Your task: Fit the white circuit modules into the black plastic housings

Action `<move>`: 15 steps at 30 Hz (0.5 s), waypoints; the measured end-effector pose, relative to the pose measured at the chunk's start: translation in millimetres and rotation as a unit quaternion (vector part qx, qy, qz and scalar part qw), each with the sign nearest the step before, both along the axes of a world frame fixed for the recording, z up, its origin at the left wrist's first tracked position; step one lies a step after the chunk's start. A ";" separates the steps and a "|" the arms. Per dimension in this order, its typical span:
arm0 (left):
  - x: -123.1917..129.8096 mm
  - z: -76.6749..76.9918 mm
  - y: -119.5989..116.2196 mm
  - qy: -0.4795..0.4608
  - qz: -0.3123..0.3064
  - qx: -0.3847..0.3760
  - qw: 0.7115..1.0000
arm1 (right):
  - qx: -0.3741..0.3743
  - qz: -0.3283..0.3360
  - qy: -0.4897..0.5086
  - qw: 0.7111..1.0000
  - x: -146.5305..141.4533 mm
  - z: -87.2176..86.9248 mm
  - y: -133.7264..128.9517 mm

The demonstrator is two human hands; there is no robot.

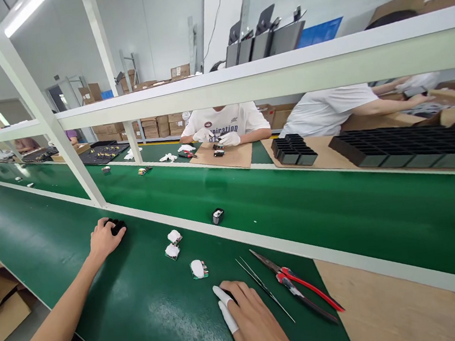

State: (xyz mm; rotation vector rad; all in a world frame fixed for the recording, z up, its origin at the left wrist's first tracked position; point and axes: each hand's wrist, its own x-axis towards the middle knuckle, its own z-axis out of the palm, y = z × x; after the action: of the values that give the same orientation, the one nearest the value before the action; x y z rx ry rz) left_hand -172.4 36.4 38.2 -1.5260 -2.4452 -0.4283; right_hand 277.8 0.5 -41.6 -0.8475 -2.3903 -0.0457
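Left hand: my left hand (104, 239) is closed round the black parts (118, 224), thumb on the near side, fingers over the top.
Black parts: they sit on the desk (145, 316), just beside the rail (154, 216) and near the foot of the post (74, 160); my palm covers some, so I can't count them.
Grip: I'd pinch by the outer walls, lightly, and lift clear of the rail.
Right hand: my right hand (250, 313) is low over the desk, white cots (228, 318) on thumb and forefinger; something dark shows between the fingers, but I can't tell whether they hold it.
Boards: one board (198, 269) lies just ahead of that hand, two more boards (172, 251) farther off, all white side up; I'd handle them by the edges, with the cots.
Tools: tweezers (265, 288) and pliers (293, 283) lie to my right; I'd mind their tips.
Belt: one case (217, 216) stands on the belt (297, 206), beyond the rail.
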 end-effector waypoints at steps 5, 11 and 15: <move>40.9 -0.2 6.6 0.019 -0.052 0.004 0.998 | -0.008 -0.002 -0.004 1.000 0.3 6.9 -2.0; 91.4 -9.6 0.8 0.016 -0.076 0.001 0.997 | -0.007 -0.013 -0.018 1.000 -0.7 17.5 -7.0; 87.6 0.5 -17.1 0.020 -0.123 0.065 0.990 | -0.009 -0.016 -0.018 1.000 1.0 20.4 -9.5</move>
State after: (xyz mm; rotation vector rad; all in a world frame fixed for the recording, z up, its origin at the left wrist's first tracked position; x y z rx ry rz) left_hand -84.8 19.3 38.8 -1.7659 -2.1594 -0.5839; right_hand 278.7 -9.0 -21.2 -0.9005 -2.4135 -0.0516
